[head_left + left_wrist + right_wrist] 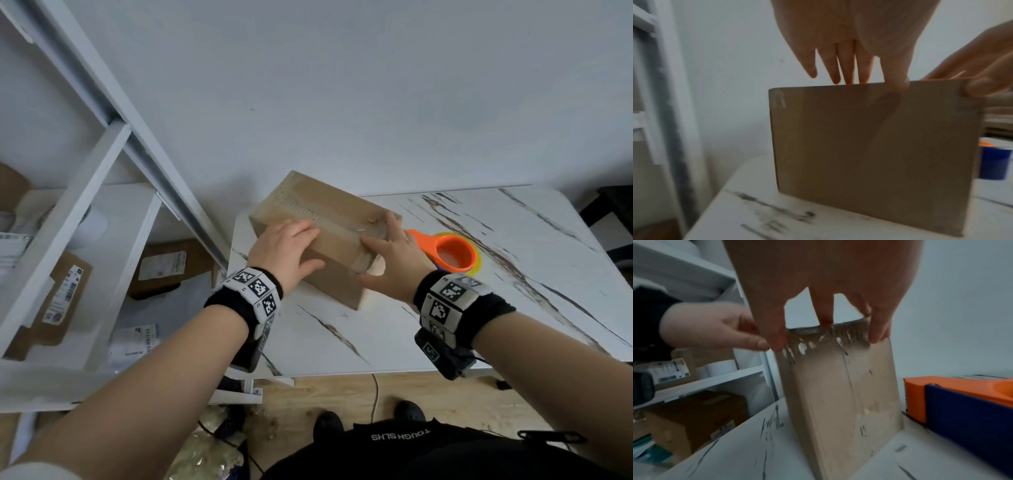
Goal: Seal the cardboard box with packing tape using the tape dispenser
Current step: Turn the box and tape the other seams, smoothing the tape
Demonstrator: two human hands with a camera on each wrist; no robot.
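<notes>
A brown cardboard box (342,274) lies slantwise on the white marble table (445,325). Clear tape (329,222) runs along its top seam. My left hand (301,246) rests flat on the top at the near-left end, thumb down the near side. My right hand (373,260) presses on the right end, where crinkled tape (824,337) folds over the top edge under its fingertips (879,335). In the left wrist view, straight fingers (846,69) lie over the box (875,154). The orange and blue tape dispenser (448,253) lies on the table just right of the box, held by no hand.
A white shelf unit (102,205) stands close on the left and holds parcels (65,291) and rolls (721,368). A plain wall is right behind the box. A dark chair (613,212) stands at the far right. The table's front edge (376,368) is near my body.
</notes>
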